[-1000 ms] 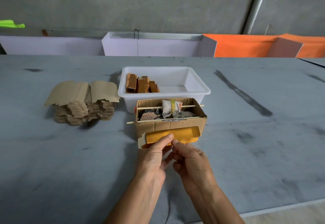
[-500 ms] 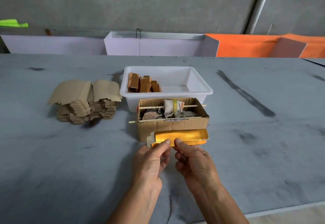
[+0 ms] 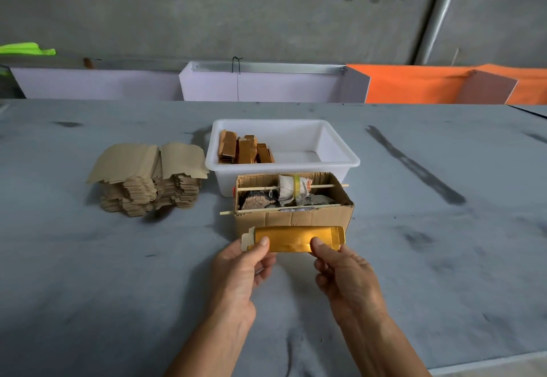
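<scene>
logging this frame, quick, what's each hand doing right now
Left hand: pinching the left end of the gold box blank.
Right hand: pinching the blank near its right end.

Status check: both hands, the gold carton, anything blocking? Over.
Left hand pinches left end of flat gold foil carton; right hand pinches right end. Carton level, in front of brown cardboard box. Nothing over it.

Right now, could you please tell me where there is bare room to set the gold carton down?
The grey table is bare right of the cardboard box and white tub, and in front of the stack of flat cartons, beside the left hand. Crowded: the centre, where those three cluster.
</scene>
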A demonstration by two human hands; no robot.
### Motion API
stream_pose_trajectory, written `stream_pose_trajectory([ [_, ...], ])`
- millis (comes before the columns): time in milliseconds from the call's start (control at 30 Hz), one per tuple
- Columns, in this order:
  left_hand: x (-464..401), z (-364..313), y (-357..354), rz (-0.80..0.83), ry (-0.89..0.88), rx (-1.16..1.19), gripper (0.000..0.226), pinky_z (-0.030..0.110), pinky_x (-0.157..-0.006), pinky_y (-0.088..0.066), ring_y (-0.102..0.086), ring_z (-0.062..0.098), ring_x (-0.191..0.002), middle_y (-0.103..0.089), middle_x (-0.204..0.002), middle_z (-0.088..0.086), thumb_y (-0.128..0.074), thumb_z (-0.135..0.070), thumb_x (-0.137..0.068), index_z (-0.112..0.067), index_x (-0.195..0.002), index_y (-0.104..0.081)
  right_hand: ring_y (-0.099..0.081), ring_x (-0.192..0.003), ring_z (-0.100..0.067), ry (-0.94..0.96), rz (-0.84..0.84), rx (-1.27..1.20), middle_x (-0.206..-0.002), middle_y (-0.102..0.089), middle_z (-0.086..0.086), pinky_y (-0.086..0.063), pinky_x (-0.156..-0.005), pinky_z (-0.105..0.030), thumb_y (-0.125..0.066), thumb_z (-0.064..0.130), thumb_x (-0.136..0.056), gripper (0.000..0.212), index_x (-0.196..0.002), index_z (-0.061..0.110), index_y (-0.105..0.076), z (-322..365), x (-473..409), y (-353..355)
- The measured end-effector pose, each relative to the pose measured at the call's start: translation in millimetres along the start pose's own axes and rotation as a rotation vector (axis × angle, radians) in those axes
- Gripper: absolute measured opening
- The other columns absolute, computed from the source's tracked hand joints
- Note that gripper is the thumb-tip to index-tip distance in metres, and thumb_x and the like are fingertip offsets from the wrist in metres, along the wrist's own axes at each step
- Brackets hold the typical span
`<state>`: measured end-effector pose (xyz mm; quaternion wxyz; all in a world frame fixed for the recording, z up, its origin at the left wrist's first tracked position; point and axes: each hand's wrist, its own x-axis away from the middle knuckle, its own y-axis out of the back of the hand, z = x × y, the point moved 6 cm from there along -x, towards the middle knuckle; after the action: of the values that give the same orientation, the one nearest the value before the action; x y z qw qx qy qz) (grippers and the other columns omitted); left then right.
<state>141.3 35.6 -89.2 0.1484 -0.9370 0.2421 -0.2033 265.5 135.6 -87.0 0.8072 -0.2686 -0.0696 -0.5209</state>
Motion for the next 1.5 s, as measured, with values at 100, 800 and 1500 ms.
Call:
stream_pose_trajectory([
  [100,-3,-5,5,-0.022,-0.017,-0.012,0.009,0.018,-0.049,-0.049,-0.062,0.010,-0.050,-0.066,-0.054,0.002,-0.066,-0.004,-0.083,-0.010,-0.078,-0.066,-0.051,-0.048,-0.006,-0.003,0.018,0.058,-0.057,-0.059,0.001,-0.037,-0.047,-0.021,-0.074,0.008,-0.076,0.018,-0.066,0.015,-0.061,1,2,-2],
  [800,-32,-78,-9,0.083,-0.141,-0.150,0.008,0.025,-0.059,-0.052,-0.064,0.014,-0.060,-0.069,-0.063,0.003,-0.066,-0.012,-0.085,-0.011,-0.077,-0.067,-0.054,-0.049,-0.002,0.223,0.397,0.767,-0.061,-0.067,0.004,-0.042,-0.046,-0.016,-0.069,0.009,-0.084,0.011,-0.075,0.012,-0.074,88,-4,-52],
  [1500,-40,-70,-7,-0.161,-0.681,-0.441,0.028,0.025,-0.065,-0.055,-0.066,0.002,-0.063,-0.071,-0.068,-0.014,-0.063,-0.006,-0.085,-0.032,-0.074,-0.066,-0.052,-0.044,-0.007,0.289,-0.130,0.917,-0.054,-0.058,0.000,-0.041,-0.042,-0.016,-0.067,0.009,-0.081,0.005,-0.078,0.005,-0.066,127,-165,-135],
])
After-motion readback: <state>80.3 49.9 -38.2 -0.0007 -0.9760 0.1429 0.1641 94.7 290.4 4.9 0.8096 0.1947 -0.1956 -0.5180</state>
